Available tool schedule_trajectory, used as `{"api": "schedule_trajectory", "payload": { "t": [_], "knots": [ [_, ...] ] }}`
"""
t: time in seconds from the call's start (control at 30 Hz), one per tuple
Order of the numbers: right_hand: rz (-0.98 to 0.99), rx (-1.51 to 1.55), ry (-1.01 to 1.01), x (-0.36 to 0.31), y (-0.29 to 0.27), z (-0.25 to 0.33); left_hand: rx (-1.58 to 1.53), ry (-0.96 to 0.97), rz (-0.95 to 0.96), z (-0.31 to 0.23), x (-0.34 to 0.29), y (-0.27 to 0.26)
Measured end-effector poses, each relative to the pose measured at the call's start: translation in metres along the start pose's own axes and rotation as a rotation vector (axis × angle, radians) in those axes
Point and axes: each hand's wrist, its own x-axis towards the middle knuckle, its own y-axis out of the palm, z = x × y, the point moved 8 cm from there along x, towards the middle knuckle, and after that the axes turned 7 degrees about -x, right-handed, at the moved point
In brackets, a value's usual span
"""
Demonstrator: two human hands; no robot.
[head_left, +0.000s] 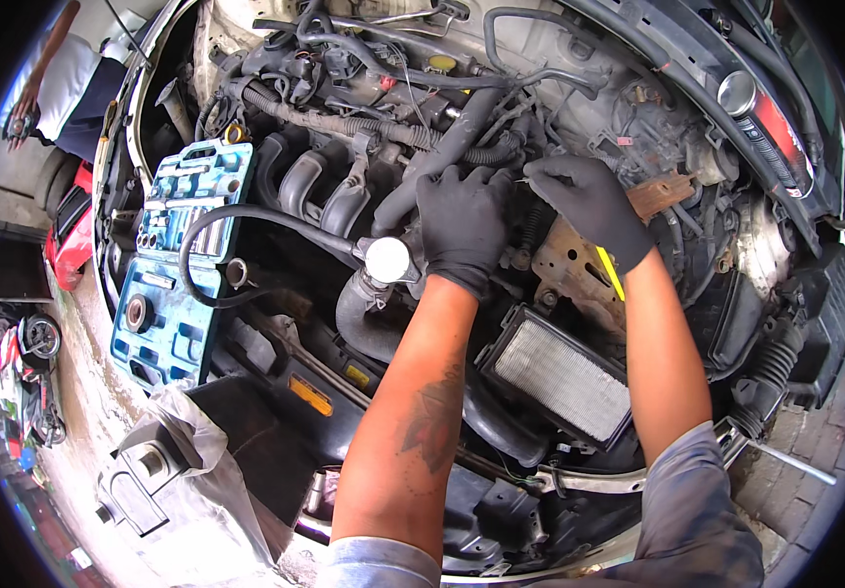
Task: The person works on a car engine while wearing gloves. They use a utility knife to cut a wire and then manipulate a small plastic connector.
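Observation:
My left hand (464, 230), in a black glove, is over the middle of the engine bay beside a thick black hose (470, 125). Its fingers curl downward, and whatever they grip is hidden. Just to its right, my right hand (591, 208), also gloved, has thumb and forefinger pinched together. A tiny pale bit shows at that pinch, too small to name. Below the right wrist are a rusty metal bracket (570, 267) and a yellow strip (610, 273). Near the left wrist is a silver radiator cap (387, 260) on its filler neck.
An open blue socket case (163, 333) lies at the left of the bay. A pleated air filter (562, 375) sits in front of the hands. At the right stands a red-and-black spray can (770, 135). Plastic sheeting (192, 490) covers the front left. Another person (68, 83) is at upper left.

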Motion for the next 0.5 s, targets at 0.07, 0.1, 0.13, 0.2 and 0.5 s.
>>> {"api": "schedule_trajectory", "payload": {
  "t": [0.07, 0.1, 0.13, 0.2, 0.5],
  "knots": [
    [0.137, -0.088, 0.174, 0.016, -0.003, 0.000, -0.006, 0.006, -0.007, 0.002, -0.001, 0.000],
    [0.201, -0.057, 0.339, 0.022, 0.003, -0.003, -0.024, 0.004, -0.017, 0.006, -0.002, -0.001],
    [0.251, -0.037, 0.507, 0.022, 0.002, -0.005, -0.053, 0.011, -0.035, 0.004, -0.001, -0.004],
    [0.111, -0.072, 0.499, 0.030, -0.001, -0.011, -0.092, 0.002, -0.045, 0.000, -0.002, -0.004],
    [-0.152, -0.717, 0.230, 0.069, 0.032, 0.001, -0.104, -0.087, 0.017, 0.018, 0.000, -0.008]
  ]
}}
